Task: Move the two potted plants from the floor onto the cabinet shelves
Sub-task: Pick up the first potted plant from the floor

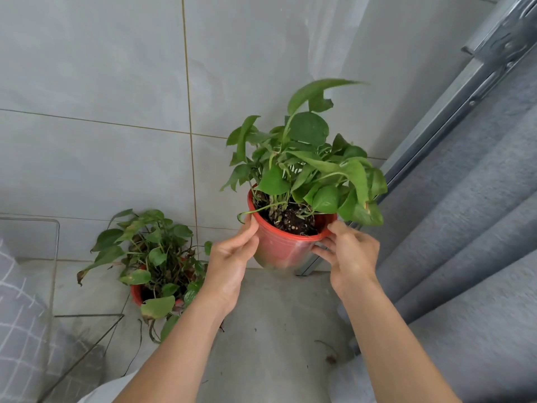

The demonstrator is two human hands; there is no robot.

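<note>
A leafy green plant in a red plastic pot (280,245) is lifted off the floor between both hands. My left hand (232,257) grips the pot's left side, thumb up at the rim. My right hand (348,254) holds the right side, fingers curled round the rim and wall. A second potted plant (136,293), with some browning leaves and a red pot mostly hidden by foliage, stands on the floor at lower left. No cabinet shelf is recognisable in this view.
Grey tiled wall (101,68) fills the background. A grey curtain (465,228) and a metal door frame (453,100) run down the right. A thin wire frame (55,242) and checked fabric (17,315) sit at the left. The floor (276,330) carries bits of plant debris.
</note>
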